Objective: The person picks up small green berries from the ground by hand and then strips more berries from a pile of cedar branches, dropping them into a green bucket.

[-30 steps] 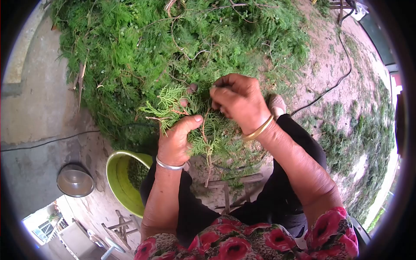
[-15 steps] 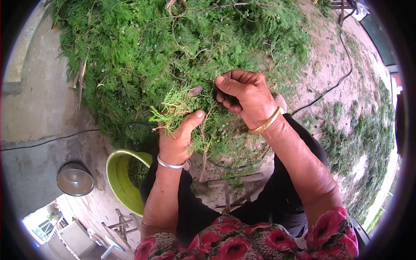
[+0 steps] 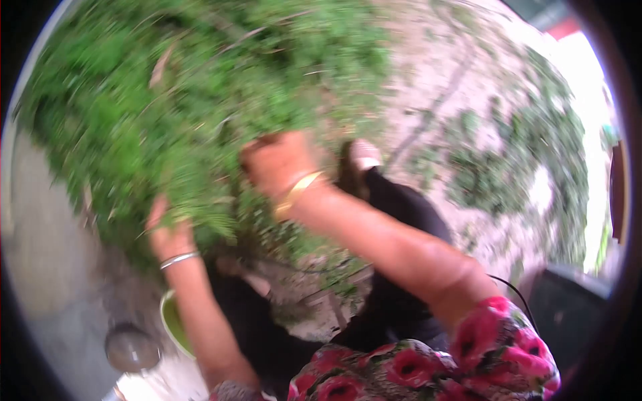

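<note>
A big heap of green evergreen cuttings (image 3: 127, 127) fills the upper left. At its near edge my left hand (image 3: 172, 234), wearing a silver bangle, has its fingers behind a feathery evergreen sprig (image 3: 204, 210), which it appears to hold. My right hand (image 3: 284, 164), with a gold bangle, is over the heap's right part. Its fingers are curled in and smeared by motion; whatever they hold, if anything, is hidden.
A lime-green bucket (image 3: 172, 321) stands below my left wrist, mostly behind the forearm. Left of it is a metal bowl (image 3: 132, 349). Scattered cuttings (image 3: 488, 167) cover the ground at right. A dark box-like object (image 3: 568, 311) stands at lower right.
The view has shifted and blurred. My hands have moved apart: the left has gone out to the heap's near left edge, the right lies over the foliage. The sprig is no longer between both hands.
</note>
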The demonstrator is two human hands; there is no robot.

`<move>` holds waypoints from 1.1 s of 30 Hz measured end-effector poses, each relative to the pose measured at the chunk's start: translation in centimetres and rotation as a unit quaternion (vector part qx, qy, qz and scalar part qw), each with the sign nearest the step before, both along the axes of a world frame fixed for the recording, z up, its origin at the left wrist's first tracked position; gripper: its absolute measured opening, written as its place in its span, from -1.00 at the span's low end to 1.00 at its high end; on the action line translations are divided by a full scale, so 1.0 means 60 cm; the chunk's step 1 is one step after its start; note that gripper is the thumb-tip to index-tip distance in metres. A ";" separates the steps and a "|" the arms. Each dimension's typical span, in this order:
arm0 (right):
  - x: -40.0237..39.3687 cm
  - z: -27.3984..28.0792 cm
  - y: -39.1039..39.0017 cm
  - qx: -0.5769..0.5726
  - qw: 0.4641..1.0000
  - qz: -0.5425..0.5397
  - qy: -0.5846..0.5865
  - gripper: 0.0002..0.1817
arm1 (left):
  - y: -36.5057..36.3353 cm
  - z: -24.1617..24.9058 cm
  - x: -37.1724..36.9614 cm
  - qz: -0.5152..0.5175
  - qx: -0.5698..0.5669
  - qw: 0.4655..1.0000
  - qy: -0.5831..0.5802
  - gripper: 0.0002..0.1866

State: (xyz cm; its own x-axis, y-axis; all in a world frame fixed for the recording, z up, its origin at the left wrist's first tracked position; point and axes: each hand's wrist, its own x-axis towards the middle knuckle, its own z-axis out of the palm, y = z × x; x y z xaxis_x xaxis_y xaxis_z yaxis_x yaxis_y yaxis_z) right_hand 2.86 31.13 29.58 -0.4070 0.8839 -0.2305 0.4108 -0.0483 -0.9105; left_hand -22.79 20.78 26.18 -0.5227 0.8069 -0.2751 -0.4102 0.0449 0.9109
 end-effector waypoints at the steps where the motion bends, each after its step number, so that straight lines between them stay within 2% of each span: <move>1: -0.033 -0.077 -0.006 0.102 0.994 -0.030 -0.026 -0.91 | 0.036 0.039 0.001 0.022 0.046 0.981 -0.185 -0.61; 2: -0.044 -0.053 -0.006 -0.016 0.983 -0.159 0.087 -0.74 | 0.077 0.051 -0.035 0.046 0.043 0.972 -0.225 -0.59; 3: -0.041 -0.017 -0.003 -0.158 0.953 -0.224 0.127 -0.76 | 0.119 0.131 0.046 0.111 0.003 0.991 -0.072 -0.60; 4: -0.011 0.037 -0.016 -0.159 0.942 -0.269 0.123 -0.74 | 0.149 0.132 0.015 0.048 0.031 0.998 -0.009 -0.62; 5: -0.007 0.040 -0.015 -0.167 0.937 -0.275 0.138 -0.71 | 0.166 0.174 0.108 -0.086 0.079 0.902 0.415 -0.63; 6: 0.010 0.059 -0.012 -0.175 0.947 -0.247 0.107 -0.74 | 0.233 0.221 0.171 -0.084 0.113 0.990 0.005 -0.62; 7: 0.003 0.053 -0.006 -0.198 0.946 -0.232 0.112 -0.71 | 0.207 0.308 0.391 -0.113 0.104 0.985 0.079 -0.64; 8: -0.005 0.044 0.006 -0.223 0.944 -0.214 0.117 -0.67 | 0.196 0.302 0.483 -0.291 0.201 0.916 0.190 -0.62; 9: 0.002 0.035 0.012 -0.219 0.943 -0.221 0.119 -0.67 | 0.192 0.317 0.519 -0.393 0.207 0.675 0.589 -0.49; 10: 0.011 0.027 0.021 -0.188 0.946 -0.231 0.127 -0.66 | 0.173 0.354 0.633 -0.468 0.330 0.747 0.338 -0.33; 11: 0.019 0.019 0.025 -0.158 0.948 -0.240 0.135 -0.66 | 0.160 0.370 0.657 -0.471 0.333 0.744 0.337 -0.33; 14: 0.048 -0.006 0.034 -0.071 0.949 -0.264 0.159 -0.62 | 0.127 0.394 0.693 -0.413 0.397 0.785 0.235 -0.26; 15: 0.051 -0.012 0.034 -0.045 0.948 -0.267 0.168 -0.60 | 0.143 0.382 0.654 -0.387 0.399 0.801 0.222 -0.33; 17: 0.035 -0.011 0.032 0.006 0.947 -0.255 0.194 -0.56 | 0.127 0.356 0.578 -0.214 0.261 0.900 0.275 -0.61; 18: 0.001 0.002 0.027 0.030 0.947 -0.231 0.220 -0.54 | 0.129 0.314 0.508 -0.148 0.257 0.921 0.253 -0.75; 19: 0.038 0.059 0.019 -0.246 0.862 -0.237 0.375 -0.53 | 0.108 0.287 0.456 -0.114 0.228 0.946 0.198 -0.83; 20: 0.047 0.062 0.021 -0.383 0.726 -0.245 0.516 -0.51 | 0.085 0.250 0.400 -0.075 0.203 0.966 0.140 -0.84; 22: 0.056 0.075 0.011 -0.395 0.719 -0.228 0.524 -0.51 | 0.015 0.180 0.315 -0.017 0.130 0.989 -0.071 -0.78; 23: 0.055 0.095 0.003 -0.383 0.701 -0.231 0.556 -0.49 | -0.007 0.162 0.298 0.014 0.107 0.982 -0.156 -0.76; 24: 0.058 0.119 0.007 -0.395 0.713 -0.226 0.534 -0.46 | -0.014 0.149 0.285 0.038 0.085 0.963 -0.251 -0.75; 26: 0.049 0.087 0.003 -0.445 0.676 -0.150 0.568 -0.36 | -0.025 0.147 0.299 0.101 0.007 0.938 -0.330 -0.73; 28: 0.047 0.088 -0.004 -0.445 0.692 -0.107 0.559 -0.20 | -0.025 0.127 0.310 0.118 -0.079 0.969 -0.201 -0.70; 29: 0.045 0.087 -0.009 -0.450 0.694 -0.097 0.553 -0.20 | -0.024 0.147 0.332 0.148 -0.141 0.979 -0.017 -0.72; 30: 0.044 0.086 -0.010 -0.459 0.689 -0.085 0.555 -0.22 | -0.029 0.113 0.327 0.103 -0.080 0.965 0.226 -0.72; 31: 0.039 0.084 -0.012 -0.464 0.684 -0.076 0.558 -0.25 | -0.035 0.113 0.319 0.119 -0.067 0.884 0.446 -0.71; 32: 0.036 0.080 -0.011 -0.465 0.685 -0.075 0.556 -0.25 | -0.032 0.131 0.319 0.126 -0.051 0.753 0.644 -0.70; 33: 0.033 0.073 -0.011 -0.451 0.699 -0.063 0.552 -0.33 | -0.032 0.138 0.316 0.127 -0.051 0.754 0.643 -0.70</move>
